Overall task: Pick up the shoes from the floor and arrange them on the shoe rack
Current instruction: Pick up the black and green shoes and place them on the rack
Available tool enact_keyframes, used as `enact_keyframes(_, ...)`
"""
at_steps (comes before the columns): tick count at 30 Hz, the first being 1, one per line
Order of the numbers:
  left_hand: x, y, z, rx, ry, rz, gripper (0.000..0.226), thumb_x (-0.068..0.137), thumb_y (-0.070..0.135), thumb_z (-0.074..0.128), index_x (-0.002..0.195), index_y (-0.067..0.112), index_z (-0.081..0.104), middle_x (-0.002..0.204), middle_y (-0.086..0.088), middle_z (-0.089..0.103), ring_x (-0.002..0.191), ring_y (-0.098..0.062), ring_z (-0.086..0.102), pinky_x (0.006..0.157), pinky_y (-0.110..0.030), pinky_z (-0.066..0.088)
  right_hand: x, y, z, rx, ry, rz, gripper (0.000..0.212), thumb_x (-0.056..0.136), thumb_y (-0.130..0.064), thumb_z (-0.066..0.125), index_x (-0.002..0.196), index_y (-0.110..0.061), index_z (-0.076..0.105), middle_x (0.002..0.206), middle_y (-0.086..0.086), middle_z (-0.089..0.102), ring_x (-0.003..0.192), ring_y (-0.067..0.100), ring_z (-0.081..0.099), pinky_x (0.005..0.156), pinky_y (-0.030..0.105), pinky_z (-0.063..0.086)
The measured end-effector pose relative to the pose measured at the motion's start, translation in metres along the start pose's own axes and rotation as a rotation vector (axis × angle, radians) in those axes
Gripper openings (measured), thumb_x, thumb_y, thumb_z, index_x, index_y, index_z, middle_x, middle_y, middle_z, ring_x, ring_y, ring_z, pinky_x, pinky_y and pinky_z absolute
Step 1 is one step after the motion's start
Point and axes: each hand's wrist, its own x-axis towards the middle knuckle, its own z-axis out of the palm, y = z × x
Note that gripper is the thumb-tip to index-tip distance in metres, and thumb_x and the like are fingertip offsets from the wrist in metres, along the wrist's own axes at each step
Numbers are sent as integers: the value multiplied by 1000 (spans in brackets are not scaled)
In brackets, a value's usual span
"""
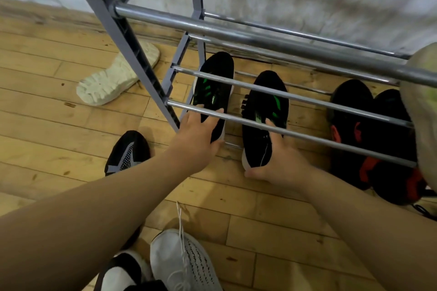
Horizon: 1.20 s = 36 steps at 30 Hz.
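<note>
Hands both sit on black, green-marked shoes lying toes-in under the rails of the rack (236,34); left hand (201,130) lays spread fingers over the top of the left shoe (217,61), thumb hooked at its heel; right hand (281,163) clamps the heel of the right shoe (267,78), thumb round the back, fingers along its side; a red-black pair (347,149) lies just right.

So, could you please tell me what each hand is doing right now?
Left hand: holds the left black-and-green knit shoe by its heel.
Right hand: holds the right black-and-green knit shoe by its heel.
</note>
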Motion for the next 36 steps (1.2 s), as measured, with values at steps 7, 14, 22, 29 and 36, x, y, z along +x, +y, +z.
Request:
enact_keyframes(7,-9,-5,18,81,190,5,54,99,28,63,149,24,44,161,-17,26,155,-38,12,119,-55,34,-10,-8,10,129,153,-60,118,77,-62,77,158,-44,-6,170,-7,-2,157,24,4,123,49,27)
enact_keyframes(14,-28,-14,7,257,212,124,63,90,30,70,146,18,46,153,-16,36,146,-39,32,108,-54,47,4,-37,23,204,276,-96,112,79,-60,76,158,-46,-2,169,-9,-9,157,26,3,123,51,25)
enact_keyframes(22,-51,-41,-6,-34,243,-216,78,86,45,76,151,46,33,150,-10,22,138,-35,29,106,-50,41,6,-23,19,8,111,-87,122,76,-62,79,155,-54,-14,169,-6,-20,156,26,8,117,40,29)
enact_keyframes(29,-28,-53,-16,-168,26,-114,79,94,43,70,154,54,20,149,1,35,135,-22,45,96,-35,49,4,-23,15,-89,121,-165,111,82,-60,73,153,-59,-11,168,-7,-25,155,28,16,109,38,39)
enact_keyframes(36,-32,-50,-8,-168,68,-119,75,96,40,67,156,50,22,146,-3,36,127,-23,51,87,-32,50,3,-23,26,-105,137,-181,109,83,-66,69,155,-53,-13,169,-7,-19,152,28,26,106,38,42)
